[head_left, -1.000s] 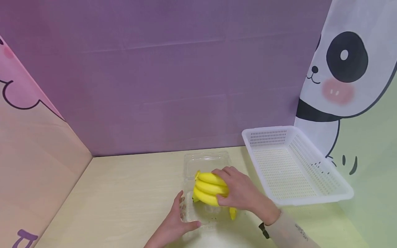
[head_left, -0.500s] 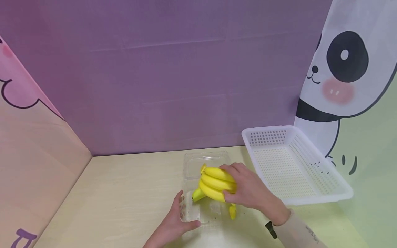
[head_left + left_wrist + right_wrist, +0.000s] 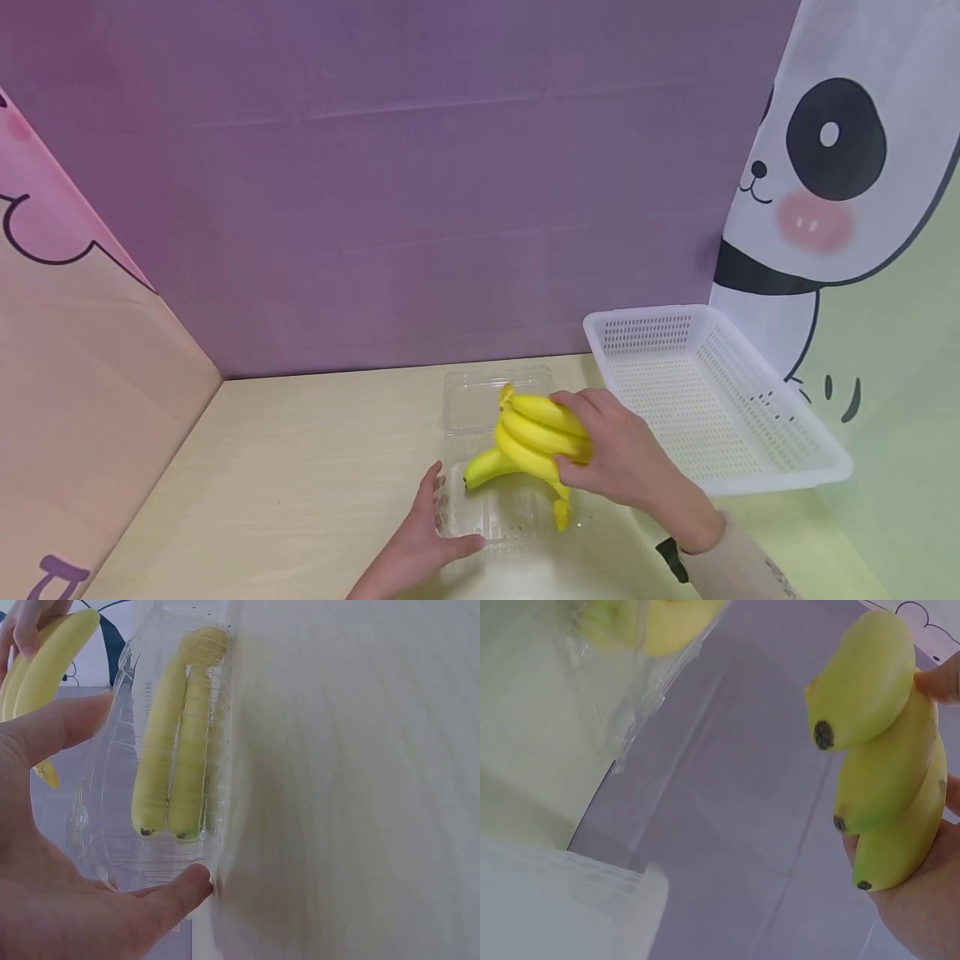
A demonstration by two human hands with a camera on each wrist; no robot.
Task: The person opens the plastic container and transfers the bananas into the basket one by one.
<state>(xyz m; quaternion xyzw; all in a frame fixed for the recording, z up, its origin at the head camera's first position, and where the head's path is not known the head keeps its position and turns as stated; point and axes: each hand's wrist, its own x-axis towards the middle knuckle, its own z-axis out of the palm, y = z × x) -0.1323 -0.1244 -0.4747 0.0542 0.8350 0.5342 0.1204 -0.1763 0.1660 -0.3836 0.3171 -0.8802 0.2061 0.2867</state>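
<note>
My right hand (image 3: 622, 450) grips a bunch of three yellow bananas (image 3: 543, 429), held above a clear plastic clamshell box (image 3: 510, 525). In the right wrist view their dark tips point away from the hand. Another bunch of bananas (image 3: 161, 765) lies inside the box, partly hidden from the head view by the raised one. Its stem (image 3: 561, 515) shows at the right end. My left hand (image 3: 423, 529) holds the box's left end, with the thumb at the near edge and the fingers along the side.
A white slotted plastic basket (image 3: 701, 400) stands at the right, with nothing seen in it. The box's lid (image 3: 476, 392) lies folded back toward the purple backdrop (image 3: 390, 208). Pale wooden tabletop (image 3: 300, 475) stretches out to the left.
The right hand has lifted its bunch up and rightward, away from the box. More of the lower bunch has come into sight. The left hand stays in place.
</note>
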